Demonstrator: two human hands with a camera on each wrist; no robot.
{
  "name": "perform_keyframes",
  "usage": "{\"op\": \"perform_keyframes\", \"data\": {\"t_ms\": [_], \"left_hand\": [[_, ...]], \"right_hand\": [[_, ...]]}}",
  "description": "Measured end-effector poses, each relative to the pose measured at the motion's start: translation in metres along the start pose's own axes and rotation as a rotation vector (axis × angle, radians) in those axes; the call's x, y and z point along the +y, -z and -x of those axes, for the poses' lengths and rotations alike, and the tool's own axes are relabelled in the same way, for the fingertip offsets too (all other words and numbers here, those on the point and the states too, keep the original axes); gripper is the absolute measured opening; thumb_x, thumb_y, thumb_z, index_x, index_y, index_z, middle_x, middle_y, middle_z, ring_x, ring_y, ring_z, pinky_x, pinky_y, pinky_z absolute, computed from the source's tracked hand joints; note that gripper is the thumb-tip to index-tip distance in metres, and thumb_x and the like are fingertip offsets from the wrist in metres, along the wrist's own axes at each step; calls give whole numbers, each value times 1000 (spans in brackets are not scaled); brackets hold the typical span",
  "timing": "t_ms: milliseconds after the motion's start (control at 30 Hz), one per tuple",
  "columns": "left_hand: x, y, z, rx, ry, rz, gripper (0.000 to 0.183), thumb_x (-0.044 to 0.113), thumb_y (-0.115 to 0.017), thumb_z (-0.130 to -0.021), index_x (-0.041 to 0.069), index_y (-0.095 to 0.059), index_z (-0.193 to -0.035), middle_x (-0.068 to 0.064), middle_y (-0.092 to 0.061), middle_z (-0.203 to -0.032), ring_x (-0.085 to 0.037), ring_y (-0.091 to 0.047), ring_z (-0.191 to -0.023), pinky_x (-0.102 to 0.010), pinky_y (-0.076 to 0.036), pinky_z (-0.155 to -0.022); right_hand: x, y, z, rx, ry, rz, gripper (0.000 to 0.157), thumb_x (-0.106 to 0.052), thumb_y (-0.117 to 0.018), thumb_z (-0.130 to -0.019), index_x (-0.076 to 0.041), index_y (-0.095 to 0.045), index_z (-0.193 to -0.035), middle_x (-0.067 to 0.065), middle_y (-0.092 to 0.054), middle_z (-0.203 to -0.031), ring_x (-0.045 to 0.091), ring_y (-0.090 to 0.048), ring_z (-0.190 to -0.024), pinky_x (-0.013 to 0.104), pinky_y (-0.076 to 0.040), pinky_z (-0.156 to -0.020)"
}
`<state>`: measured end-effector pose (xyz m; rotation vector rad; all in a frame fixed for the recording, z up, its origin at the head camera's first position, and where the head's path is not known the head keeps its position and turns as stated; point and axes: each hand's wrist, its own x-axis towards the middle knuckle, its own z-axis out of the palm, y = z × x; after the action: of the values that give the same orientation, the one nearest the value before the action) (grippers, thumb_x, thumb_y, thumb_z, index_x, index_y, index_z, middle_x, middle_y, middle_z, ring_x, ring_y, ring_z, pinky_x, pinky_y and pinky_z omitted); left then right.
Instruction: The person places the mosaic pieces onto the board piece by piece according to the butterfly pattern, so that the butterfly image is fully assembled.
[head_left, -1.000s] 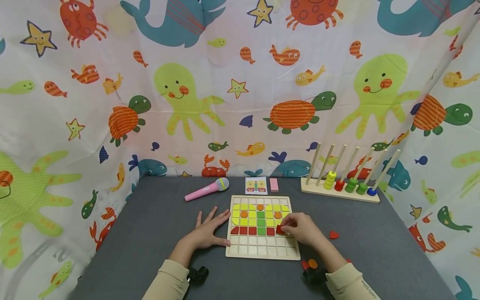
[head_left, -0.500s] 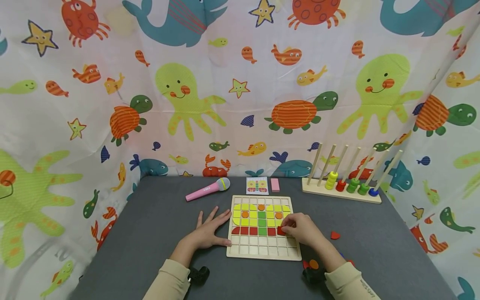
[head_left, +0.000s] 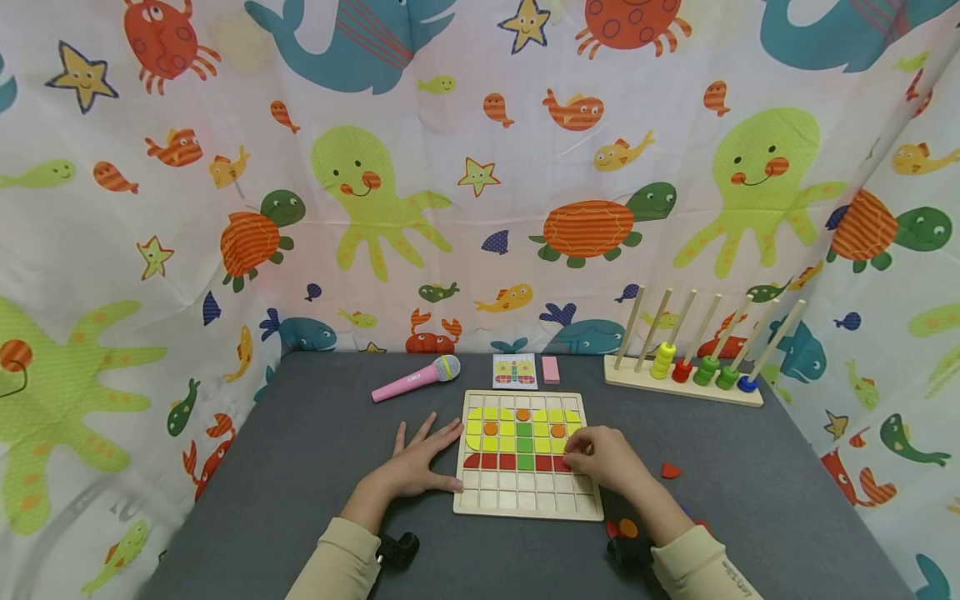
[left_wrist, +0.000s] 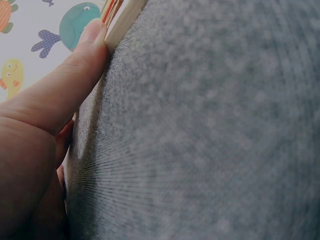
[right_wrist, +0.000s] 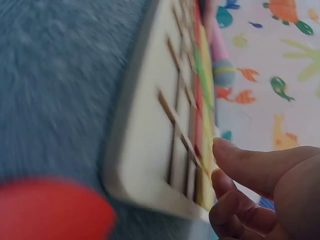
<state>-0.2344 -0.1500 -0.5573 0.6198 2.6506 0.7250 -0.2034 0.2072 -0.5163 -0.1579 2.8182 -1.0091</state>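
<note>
A wooden grid board (head_left: 487,502) lies on the dark table, with yellow, green, orange and red tiles filling its upper rows. My left hand (head_left: 412,468) rests at the board's left side with fingers spread; in the left wrist view its thumb (left_wrist: 82,62) touches the board edge (left_wrist: 122,32). Over the board's right side is my right hand (head_left: 611,458), its fingertips at a red tile (head_left: 560,463) lying flat in the red row. The right wrist view shows the thumb and loosely bent index finger slightly apart, nothing seen between them.
Behind the board are a butterfly-pattern card (head_left: 514,372), a pink block (head_left: 551,370) and a pink toy microphone (head_left: 416,381). A bead rack (head_left: 682,383) stands back right. Loose pieces, including a red one (head_left: 671,471) and an orange disc (head_left: 628,528), lie near the right forearm.
The red tile, earlier tilted between the right fingertips, now lies flat in its cell. The right fingers have drawn slightly off it. The left hand has not moved.
</note>
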Motion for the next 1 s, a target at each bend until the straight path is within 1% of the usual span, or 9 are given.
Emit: {"op": "perform_keyframes", "data": {"t_ms": [100,200,400,500,600,667,733,867,1000], "left_hand": [[0,0,-1,-3,2,6,108,71,-74,-73,35,-23,-161,12,-19,-168,-30,6,-158,-69,21,-114],[-1,0,-1,-4,5,2,108,71,-75,-73,35,-23,-161,12,-19,-169,-31,6,-158,-69,20,-114],[-2,0,-1,-4,9,-2,108,71,-74,-73,35,-23,-161,12,-19,-169,-31,5,-158,-69,20,-114],[-2,-1,-2,-1,7,-1,108,72,-74,-73,35,-23,-161,11,-19,-169,-31,5,-158,-69,19,-114],[-2,-1,-1,3,6,-2,109,72,-74,-73,35,-23,-161,11,-20,-169,-32,5,-158,-70,19,-114],[-3,-1,-1,6,4,-1,109,71,-75,-73,34,-24,-161,10,-20,-169,-32,5,-158,-70,19,-114],[-2,-1,-1,7,3,-3,108,71,-75,-73,34,-23,-161,11,-20,-168,-31,5,-158,-69,19,-114],[-1,-1,-1,5,4,-8,108,71,-74,-73,35,-23,-161,11,-20,-168,-31,5,-158,-69,19,-114],[0,-1,-1,5,1,-6,108,71,-74,-73,34,-23,-161,11,-20,-168,-31,5,-158,-69,19,-114]], "right_hand": [[6,13,6,15,-39,-7,8,-17,-81,-87,-15,-75,-92,-3,-64,-80,16,-56,-75,29,-48,-62],[16,27,14,27,-61,-6,11,-17,-79,-88,-12,-75,-97,-1,-66,-83,16,-57,-75,29,-50,-62],[47,54,32,73,-94,36,17,-22,-79,-88,-10,-74,-99,0,-69,-85,15,-61,-74,31,-52,-63],[67,66,39,84,-146,65,27,-31,-79,-88,-8,-73,-101,1,-69,-86,16,-62,-76,33,-52,-64],[86,77,45,72,-210,92,42,-42,-79,-87,-5,-71,-102,4,-67,-87,18,-59,-78,35,-50,-66],[96,82,48,59,-243,103,50,-48,-79,-85,-3,-69,-102,6,-65,-88,20,-56,-78,34,-47,-65],[104,84,50,46,-259,107,53,-52,-80,-83,-3,-68,-102,6,-63,-87,21,-55,-77,33,-44,-64],[114,83,51,35,-259,108,51,-51,-82,-81,-5,-67,-99,5,-62,-86,20,-53,-77,32,-41,-63],[114,82,51,37,-261,107,45,-45,-83,-81,-5,-67,-97,4,-62,-84,20,-54,-77,32,-41,-64]]}}
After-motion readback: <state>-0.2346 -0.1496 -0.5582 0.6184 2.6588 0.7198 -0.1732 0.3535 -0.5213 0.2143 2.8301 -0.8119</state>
